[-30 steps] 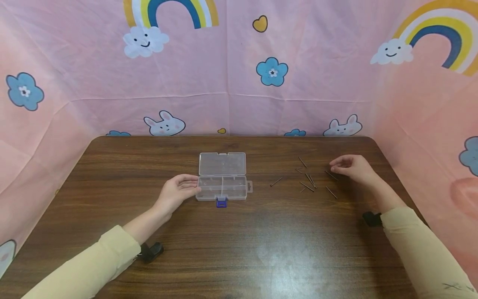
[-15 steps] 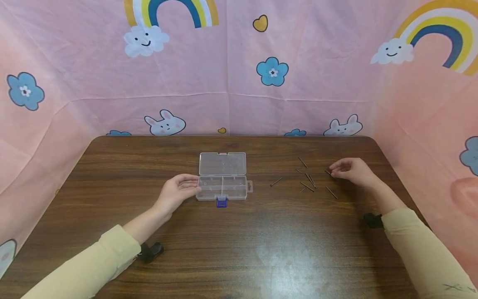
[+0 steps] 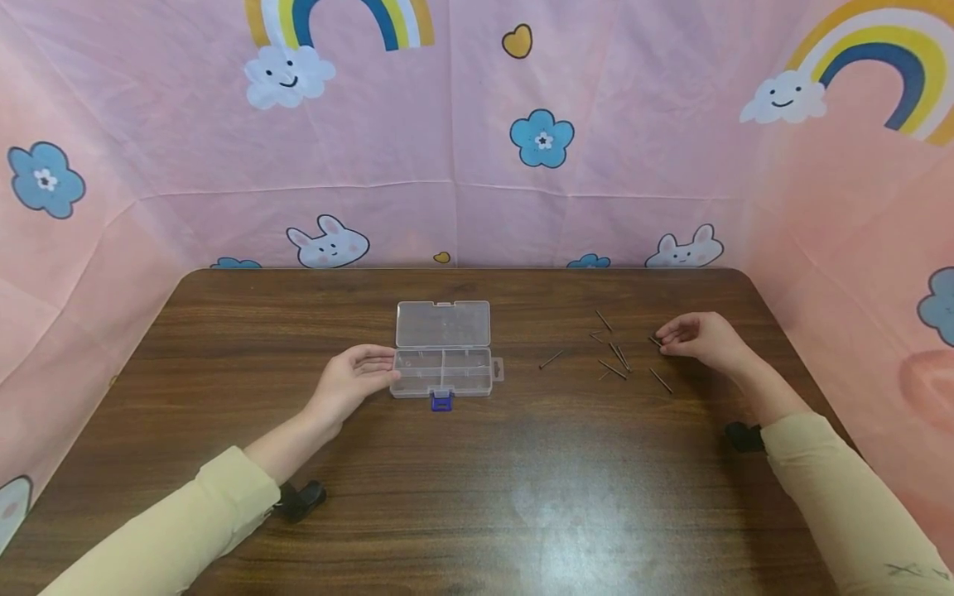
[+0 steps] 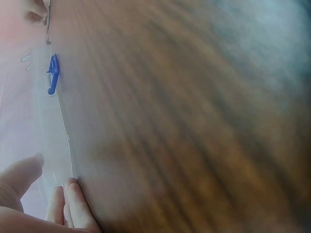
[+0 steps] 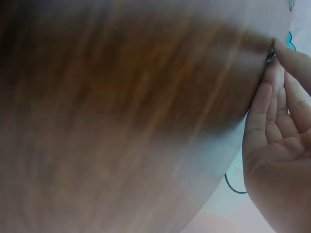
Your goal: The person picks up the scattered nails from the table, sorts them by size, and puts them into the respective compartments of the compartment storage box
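Head view: right hand (image 3: pixel 704 339) on a nail (image 3: pixel 656 341) toward the table's (image 3: pixel 447 497) far right corner

A second ago that nail lay uncovered beside the fingers; now they have come down over it, pinching it against the thumb, one end poking out. The left hand (image 3: pixel 354 381) is unchanged, thumb and fingers gripping the left end of the clear box (image 3: pixel 443 368), near the table's middle. Its lid (image 3: pixel 443 324) lies open toward the far edge. The other nails (image 3: pixel 619 357) lie between box and right hand.
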Motion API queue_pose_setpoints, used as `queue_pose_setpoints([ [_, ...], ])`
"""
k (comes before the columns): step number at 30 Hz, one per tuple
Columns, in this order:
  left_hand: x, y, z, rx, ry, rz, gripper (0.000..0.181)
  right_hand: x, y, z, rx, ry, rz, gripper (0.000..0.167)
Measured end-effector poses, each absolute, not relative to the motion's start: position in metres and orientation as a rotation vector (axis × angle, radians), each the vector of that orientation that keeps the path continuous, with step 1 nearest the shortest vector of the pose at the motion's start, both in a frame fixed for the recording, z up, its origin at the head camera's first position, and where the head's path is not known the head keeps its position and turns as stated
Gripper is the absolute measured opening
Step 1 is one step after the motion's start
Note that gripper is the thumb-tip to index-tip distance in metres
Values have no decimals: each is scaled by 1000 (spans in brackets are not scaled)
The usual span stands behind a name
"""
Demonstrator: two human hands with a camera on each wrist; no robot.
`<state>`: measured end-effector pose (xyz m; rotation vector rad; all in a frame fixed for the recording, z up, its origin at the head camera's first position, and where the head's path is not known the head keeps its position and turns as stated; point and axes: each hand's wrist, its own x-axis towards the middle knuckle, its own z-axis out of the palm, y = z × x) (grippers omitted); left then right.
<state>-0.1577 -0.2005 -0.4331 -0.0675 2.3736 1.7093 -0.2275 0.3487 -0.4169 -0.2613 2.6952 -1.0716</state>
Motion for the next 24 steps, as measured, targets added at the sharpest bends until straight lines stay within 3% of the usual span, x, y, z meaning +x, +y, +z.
queue_pose_setpoints([
  [24, -158, -201, -431, -68, 2371, 1690, 52, -232, 344, -411, -295, 2792, -906, 19],
])
